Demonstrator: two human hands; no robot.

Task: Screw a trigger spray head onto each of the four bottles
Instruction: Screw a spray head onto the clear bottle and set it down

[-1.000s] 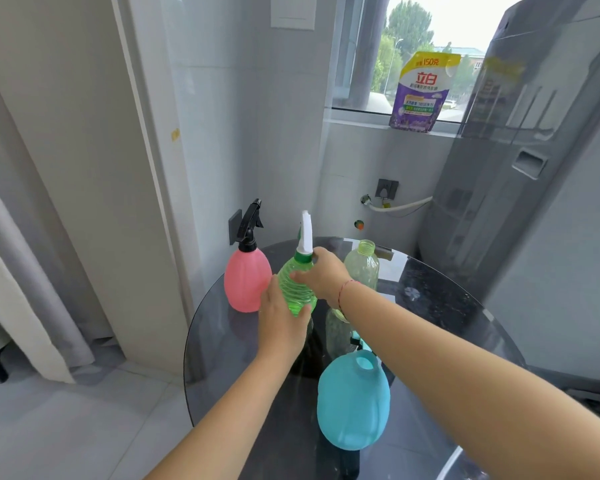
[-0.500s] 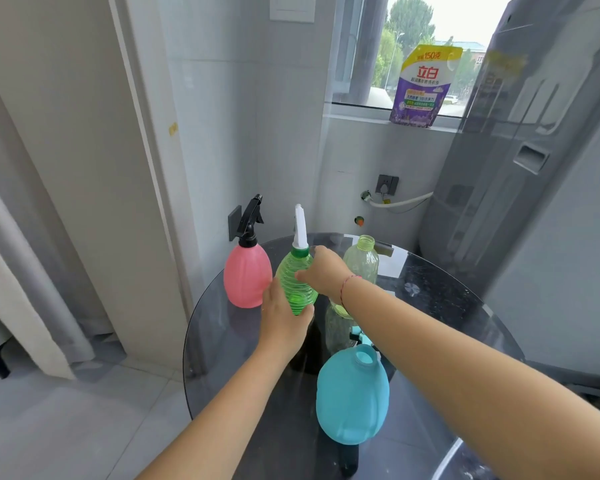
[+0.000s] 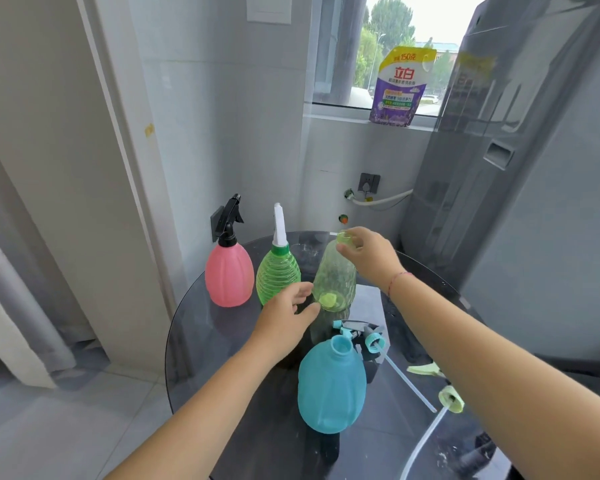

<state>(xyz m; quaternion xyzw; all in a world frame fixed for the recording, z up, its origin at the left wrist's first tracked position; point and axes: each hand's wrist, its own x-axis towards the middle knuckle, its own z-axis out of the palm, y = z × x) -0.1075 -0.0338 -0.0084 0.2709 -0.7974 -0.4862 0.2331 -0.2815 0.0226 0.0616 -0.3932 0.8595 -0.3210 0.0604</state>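
Note:
On the round dark glass table (image 3: 201,341) stand a pink bottle (image 3: 228,277) with a black spray head and a ribbed green bottle (image 3: 278,276) with a white spray head. My right hand (image 3: 369,252) grips the neck of a clear pale-green bottle (image 3: 335,277), tilted and lifted off the table. My left hand (image 3: 286,322) is open just below its base, fingers spread. An open blue bottle (image 3: 331,382) stands near me. A blue spray head (image 3: 364,336) lies behind it, and a pale-green spray head (image 3: 444,393) with a tube lies at the right.
A grey appliance (image 3: 520,174) rises close behind the table on the right. A purple detergent pouch (image 3: 400,88) stands on the window sill. A white tiled wall and a door frame are on the left, with grey floor tiles below.
Both hands have let go of the ribbed green bottle, which now stands beside the pink one. My right hand has taken the clear pale-green bottle by the neck and lifted it.

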